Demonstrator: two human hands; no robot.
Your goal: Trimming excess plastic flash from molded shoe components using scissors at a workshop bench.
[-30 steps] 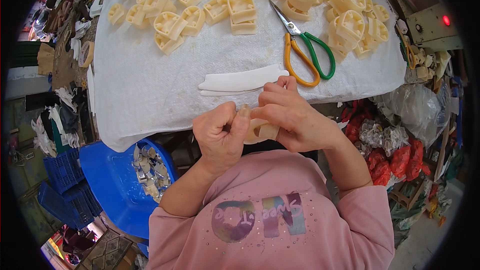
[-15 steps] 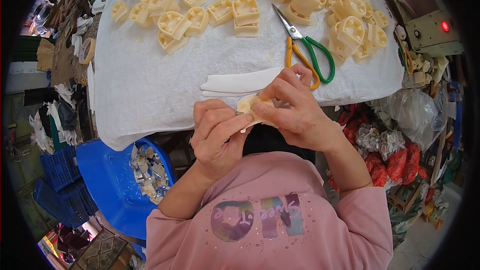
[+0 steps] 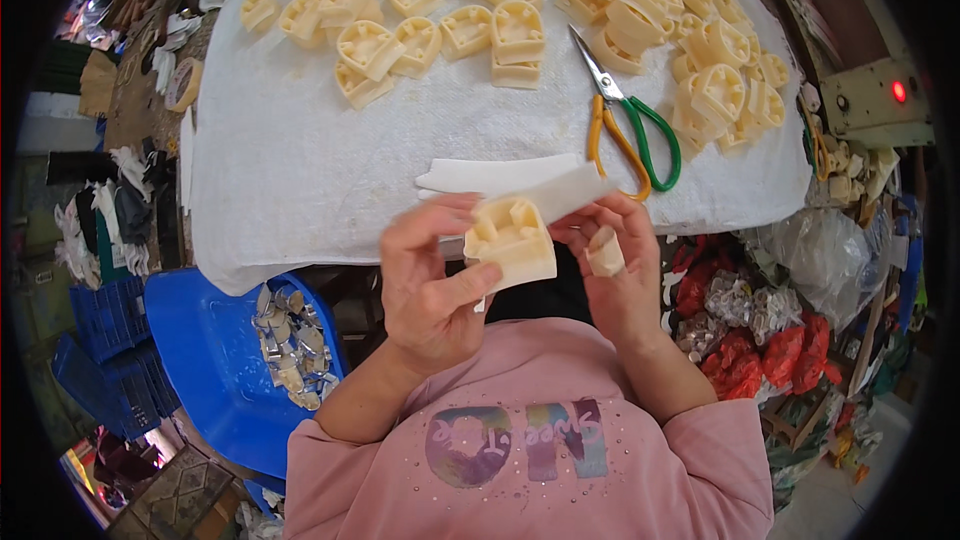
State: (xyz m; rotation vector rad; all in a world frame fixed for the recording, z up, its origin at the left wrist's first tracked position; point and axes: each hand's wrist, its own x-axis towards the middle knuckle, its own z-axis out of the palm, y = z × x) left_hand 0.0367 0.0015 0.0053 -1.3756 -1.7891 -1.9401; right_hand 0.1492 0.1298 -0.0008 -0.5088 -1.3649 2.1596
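My left hand (image 3: 432,285) pinches a cream-coloured moulded piece (image 3: 515,265) with a hollow, ribbed inside, thumb on its near wall. The piece is tilted, its open side facing up and away from me. To its right, my right hand (image 3: 625,280) has its fingertips closed on a white strip (image 3: 575,190) that reaches behind the piece. A beige cap-like wrap (image 3: 604,252) shows at that hand's thumb. Flat on the cloth just beyond lie more white strips (image 3: 480,175). Scissors (image 3: 625,115) with one yellow and one green handle rest beyond my right hand, blades partly apart.
A white cloth (image 3: 290,150) covers the table. Many similar cream pieces (image 3: 515,30) are heaped along its far side. At the lower left stands a blue basin (image 3: 205,340) with metallic scraps (image 3: 295,340). Red plastic bags (image 3: 790,345) and clear plastic (image 3: 830,250) lie at the right.
My hands have come apart. The left now holds the cream piece turned with its hollow side up, while the right has moved off it and grips a white strip. The view has shifted slightly.
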